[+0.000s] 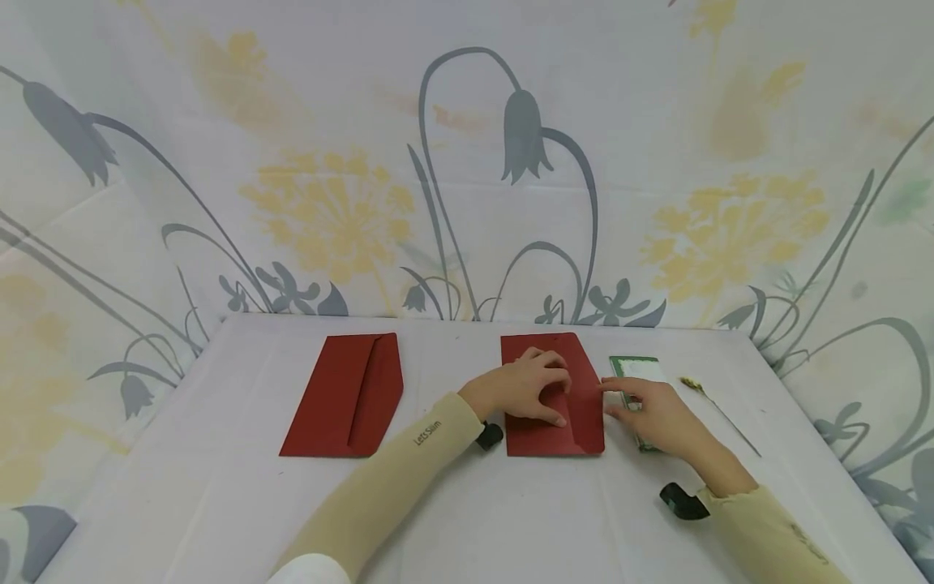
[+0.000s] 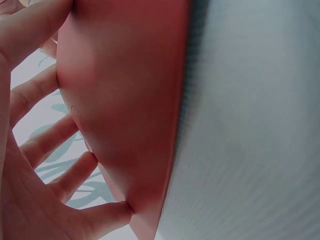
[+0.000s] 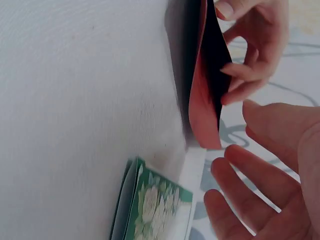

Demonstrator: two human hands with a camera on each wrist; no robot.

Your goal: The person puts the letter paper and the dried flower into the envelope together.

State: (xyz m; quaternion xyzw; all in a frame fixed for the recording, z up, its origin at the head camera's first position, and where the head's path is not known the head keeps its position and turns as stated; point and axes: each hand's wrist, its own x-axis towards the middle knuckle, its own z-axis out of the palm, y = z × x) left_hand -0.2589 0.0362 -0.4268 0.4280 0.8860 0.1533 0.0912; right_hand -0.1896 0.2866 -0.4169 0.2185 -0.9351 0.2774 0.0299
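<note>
My left hand [image 1: 527,388] rests on a red envelope [image 1: 584,442] right of the table's middle, fingertips spread over its face. In the left wrist view, the fingertips [image 2: 117,212] press against the red paper. The envelope's flap side faces right, and the right wrist view shows its pink-lit flap [image 3: 204,125] edge-on. Close to that flap edge is my right hand [image 1: 660,418], thumb and fingers apart with nothing between them. Partly behind this hand lies a folded card [image 1: 635,367] with a green border and white floral print [image 3: 155,205].
A second red envelope [image 1: 332,405] lies on the left of the white-covered table [image 1: 182,487], its flap side also to the right. Right of the card lies a thin dried flower stem [image 1: 722,414]. Patterned flower cloth [image 1: 467,203] hangs behind the table.
</note>
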